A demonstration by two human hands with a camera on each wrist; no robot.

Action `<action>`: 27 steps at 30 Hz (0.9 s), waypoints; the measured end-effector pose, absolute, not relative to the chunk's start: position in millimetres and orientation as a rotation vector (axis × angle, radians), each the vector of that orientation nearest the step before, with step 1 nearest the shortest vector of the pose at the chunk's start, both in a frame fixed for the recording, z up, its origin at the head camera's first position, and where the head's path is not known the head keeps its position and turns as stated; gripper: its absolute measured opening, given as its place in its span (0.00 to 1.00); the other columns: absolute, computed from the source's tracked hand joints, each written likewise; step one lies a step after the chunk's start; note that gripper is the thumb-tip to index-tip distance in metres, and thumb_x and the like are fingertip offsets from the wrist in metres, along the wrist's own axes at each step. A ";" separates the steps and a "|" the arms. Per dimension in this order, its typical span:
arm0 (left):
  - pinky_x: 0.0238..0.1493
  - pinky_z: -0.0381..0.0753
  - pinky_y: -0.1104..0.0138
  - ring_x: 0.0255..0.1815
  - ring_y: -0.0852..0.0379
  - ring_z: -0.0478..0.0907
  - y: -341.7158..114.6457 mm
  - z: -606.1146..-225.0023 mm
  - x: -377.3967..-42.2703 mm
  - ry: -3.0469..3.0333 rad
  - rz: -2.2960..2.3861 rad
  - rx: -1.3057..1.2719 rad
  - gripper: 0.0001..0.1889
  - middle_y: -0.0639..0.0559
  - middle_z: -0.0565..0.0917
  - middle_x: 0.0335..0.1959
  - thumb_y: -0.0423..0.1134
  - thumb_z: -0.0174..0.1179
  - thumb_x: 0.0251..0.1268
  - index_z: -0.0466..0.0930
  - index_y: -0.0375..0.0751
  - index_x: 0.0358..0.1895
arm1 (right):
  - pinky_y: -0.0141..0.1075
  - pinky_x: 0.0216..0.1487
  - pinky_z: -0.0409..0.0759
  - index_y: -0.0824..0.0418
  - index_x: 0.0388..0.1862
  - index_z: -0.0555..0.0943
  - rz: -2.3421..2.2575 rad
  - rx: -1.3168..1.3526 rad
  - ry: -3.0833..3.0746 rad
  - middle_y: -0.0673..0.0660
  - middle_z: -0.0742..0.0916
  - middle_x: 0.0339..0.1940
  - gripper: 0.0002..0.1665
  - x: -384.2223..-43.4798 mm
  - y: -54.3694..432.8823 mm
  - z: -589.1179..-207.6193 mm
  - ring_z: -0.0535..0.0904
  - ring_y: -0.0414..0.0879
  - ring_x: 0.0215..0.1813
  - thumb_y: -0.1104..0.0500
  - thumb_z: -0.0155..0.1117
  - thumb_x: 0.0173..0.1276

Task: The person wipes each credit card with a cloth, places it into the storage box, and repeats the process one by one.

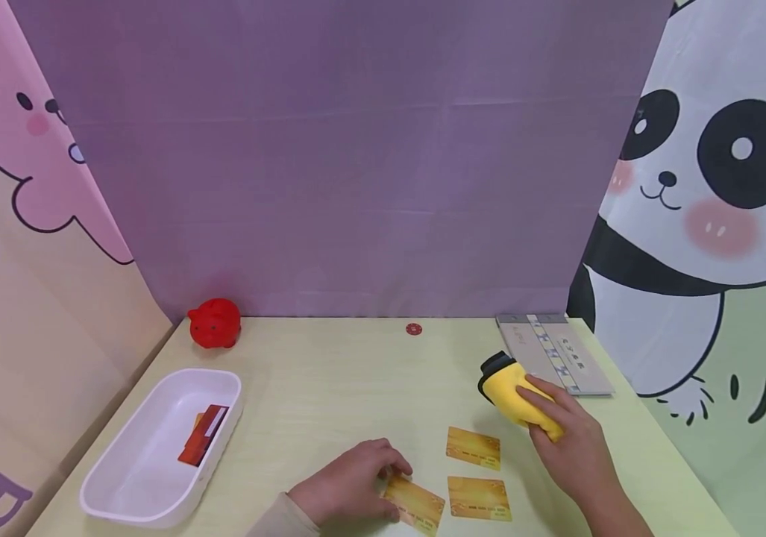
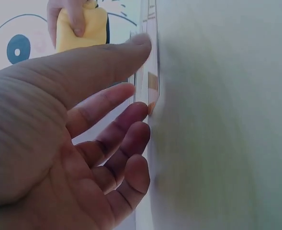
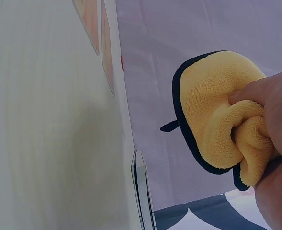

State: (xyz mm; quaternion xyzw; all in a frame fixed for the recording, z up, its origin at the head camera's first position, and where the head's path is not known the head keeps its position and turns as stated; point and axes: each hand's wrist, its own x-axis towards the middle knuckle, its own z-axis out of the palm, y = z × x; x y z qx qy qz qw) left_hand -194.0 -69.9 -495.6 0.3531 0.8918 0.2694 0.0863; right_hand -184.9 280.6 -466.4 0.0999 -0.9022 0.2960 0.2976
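A folded yellow cloth [image 1: 513, 394] with black edging is gripped by my right hand [image 1: 579, 447], held up over the right side of the table. In the right wrist view the fluffy cloth [image 3: 205, 115] bunches between thumb and fingers, and a small black loop sticks out. My left hand [image 1: 352, 483] is low over the table, its fingertips at the left edge of a gold bank card [image 1: 418, 507]. In the left wrist view thumb and loosely bent fingers stand apart. Two more gold cards, an upper one [image 1: 473, 448] and a lower one [image 1: 479, 499], lie flat between the hands.
A white plastic tray [image 1: 130, 447] at the left holds red and orange cards [image 1: 204, 434]. Toward the back are a red piggy bank [image 1: 215, 324], a red chip [image 1: 413, 329] and a grey notebook [image 1: 580, 362]. A purple cloth [image 1: 369, 164] hangs behind the table.
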 end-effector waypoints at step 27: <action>0.44 0.74 0.73 0.36 0.68 0.69 -80.1 -495.6 -194.0 2.662 0.813 0.863 0.19 0.65 0.72 0.35 0.46 0.85 0.45 0.82 0.59 0.36 | 0.09 0.62 0.54 0.53 0.62 0.87 0.789 0.301 -2.381 0.52 0.82 0.68 0.38 -185.2 278.2 -469.0 0.79 0.62 0.66 0.80 0.74 0.53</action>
